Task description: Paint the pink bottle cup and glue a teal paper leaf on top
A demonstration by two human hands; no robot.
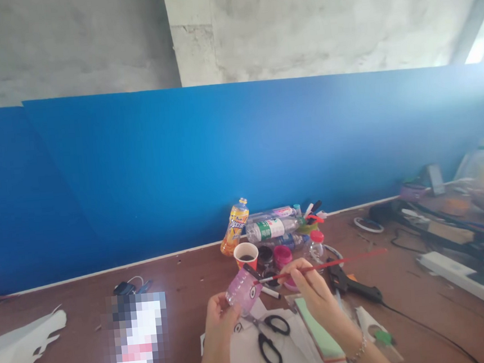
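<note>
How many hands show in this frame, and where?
2: the left hand, below centre, holds the purple plastic piece; the right hand, to its right, holds the red paintbrush.

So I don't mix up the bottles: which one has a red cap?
The small clear bottle just beyond the right hand; the green-labelled bottle and orange-labelled bottle show no red cap.

The left fingers hold one pink bottle piece, the right fingers one brush; nearer than them lies one pair of scissors, beyond stand one paper cup and one orange-labelled bottle, rightward one glue gun.
</note>
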